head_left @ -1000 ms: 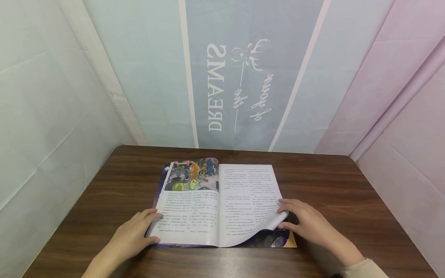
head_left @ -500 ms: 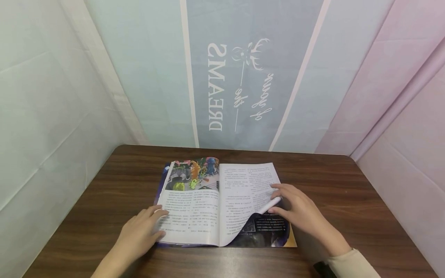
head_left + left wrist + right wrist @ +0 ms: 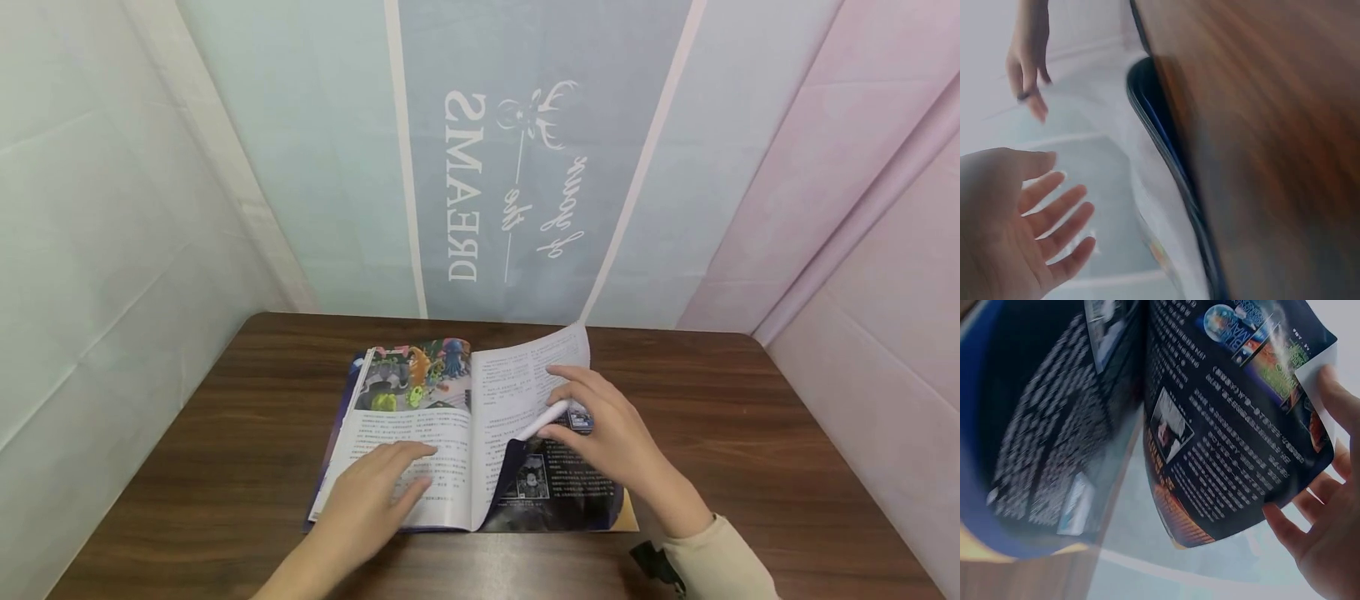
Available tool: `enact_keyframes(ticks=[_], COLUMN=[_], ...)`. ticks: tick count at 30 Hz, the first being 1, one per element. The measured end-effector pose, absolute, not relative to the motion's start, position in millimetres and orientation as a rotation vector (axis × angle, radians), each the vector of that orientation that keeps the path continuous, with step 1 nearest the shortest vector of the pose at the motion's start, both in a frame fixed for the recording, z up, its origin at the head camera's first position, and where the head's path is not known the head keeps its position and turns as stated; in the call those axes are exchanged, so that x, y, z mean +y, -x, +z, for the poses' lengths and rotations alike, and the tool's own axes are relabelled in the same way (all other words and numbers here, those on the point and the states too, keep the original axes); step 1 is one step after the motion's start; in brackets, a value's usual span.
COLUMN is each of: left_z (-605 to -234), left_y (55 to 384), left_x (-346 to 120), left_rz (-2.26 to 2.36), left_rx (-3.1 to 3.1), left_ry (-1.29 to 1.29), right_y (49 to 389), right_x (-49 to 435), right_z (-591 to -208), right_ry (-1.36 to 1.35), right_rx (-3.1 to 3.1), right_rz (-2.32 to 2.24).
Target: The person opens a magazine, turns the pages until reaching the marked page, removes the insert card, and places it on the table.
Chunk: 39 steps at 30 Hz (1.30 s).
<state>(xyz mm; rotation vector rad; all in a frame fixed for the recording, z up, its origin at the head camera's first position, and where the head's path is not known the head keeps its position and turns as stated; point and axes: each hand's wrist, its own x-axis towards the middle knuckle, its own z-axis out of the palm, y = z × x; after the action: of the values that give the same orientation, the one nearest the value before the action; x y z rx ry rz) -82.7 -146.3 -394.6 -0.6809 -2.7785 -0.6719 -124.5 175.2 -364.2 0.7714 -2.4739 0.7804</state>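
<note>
An open magazine (image 3: 442,475) lies on the table, a coloured cartoon picture at the top of its left page. My right hand (image 3: 611,425) pinches the outer edge of a white text page (image 3: 517,379), which is lifted and curled toward the spine. Beneath it shows a black page (image 3: 577,487) with pale print and a small photo. In the right wrist view the lifted page's dark back (image 3: 1229,450) faces the camera, fingers at its edge. My left hand (image 3: 367,500) is over the lower left page, fingers apart and holding nothing; the left wrist view shows its open palm (image 3: 1010,231).
The magazine rests on a dark brown wooden table (image 3: 750,450). Behind the table hangs a pale blue-grey curtain (image 3: 540,292) with lettering, and light fabric walls stand at both sides. A small dark item (image 3: 656,562) shows by my right cuff.
My right hand has moved left and away from me, lifting the page from its lower right corner and uncovering more of the black page. My left hand has moved from the left edge inward over the page.
</note>
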Motion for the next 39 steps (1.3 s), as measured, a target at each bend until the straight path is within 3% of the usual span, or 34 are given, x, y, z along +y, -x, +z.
enact_keyframes(ticks=[20,39], left_z=[-368,-377], left_y=[86,93], left_x=[-90,-104], left_rz=[-0.967,-0.992], left_rx=[-2.424,-2.383], left_ry=[0.906,0.676], right_y=[119,99], right_x=[132,134], right_z=[-340,-330], right_ry=[-0.92,-0.867], right_rx=[-2.32,-2.27], right_rz=[0.742,0.889])
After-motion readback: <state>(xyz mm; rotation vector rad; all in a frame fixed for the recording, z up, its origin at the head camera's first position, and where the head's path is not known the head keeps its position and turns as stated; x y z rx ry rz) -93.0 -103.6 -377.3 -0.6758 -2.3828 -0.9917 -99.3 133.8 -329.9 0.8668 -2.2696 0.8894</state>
